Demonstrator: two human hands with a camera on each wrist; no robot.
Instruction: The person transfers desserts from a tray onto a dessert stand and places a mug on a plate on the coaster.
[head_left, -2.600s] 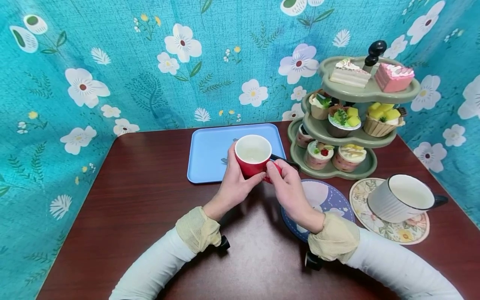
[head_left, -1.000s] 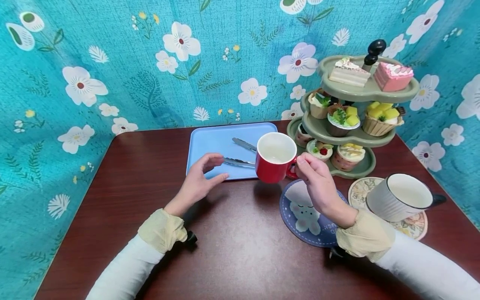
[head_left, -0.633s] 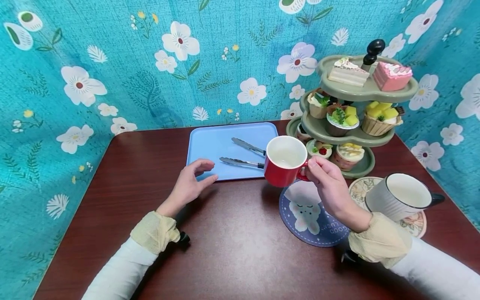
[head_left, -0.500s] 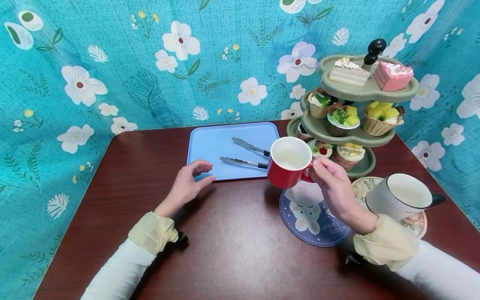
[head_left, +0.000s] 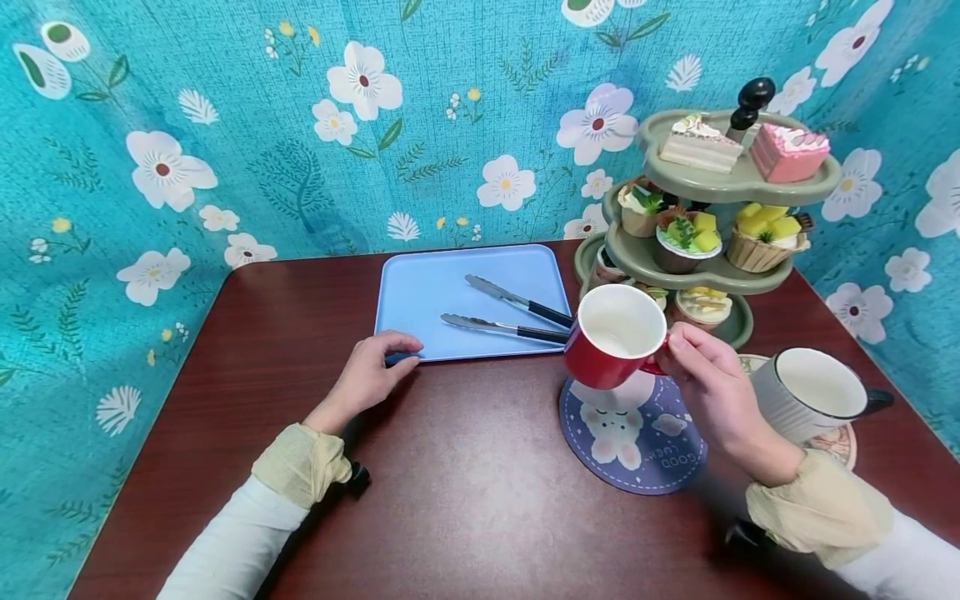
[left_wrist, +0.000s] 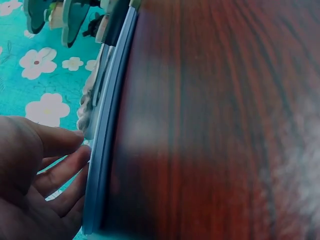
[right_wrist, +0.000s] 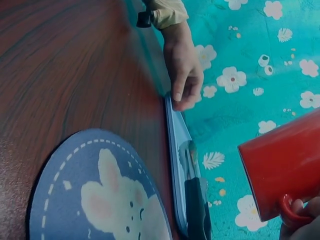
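My right hand (head_left: 716,396) pinches the handle of a red mug (head_left: 600,365) with a white inside. The mug hangs over the back edge of a round blue rabbit coaster (head_left: 656,462), beside the right end of a light blue tray (head_left: 416,296). On the tray lies a pair of metal tongs (head_left: 504,327) with black handles, their arms spread. My left hand (head_left: 363,379) is at the tray's front left corner, fingers loosely bent. In the left wrist view its fingertips (left_wrist: 82,152) meet or nearly meet the tray edge (left_wrist: 102,145); contact is unclear.
A green three-tier stand (head_left: 697,271) with cakes and cupcakes rises at the back right. To its front, a white ribbed mug (head_left: 783,404) with a dark handle sits on a floral coaster (head_left: 843,446). A floral turquoise cloth (head_left: 285,125) hangs behind the table.
Both hands held the red mug at first. The left hand let go and moved left to the tray's corner. The right hand carried the mug right, toward the rabbit coaster, uncovering the tongs.
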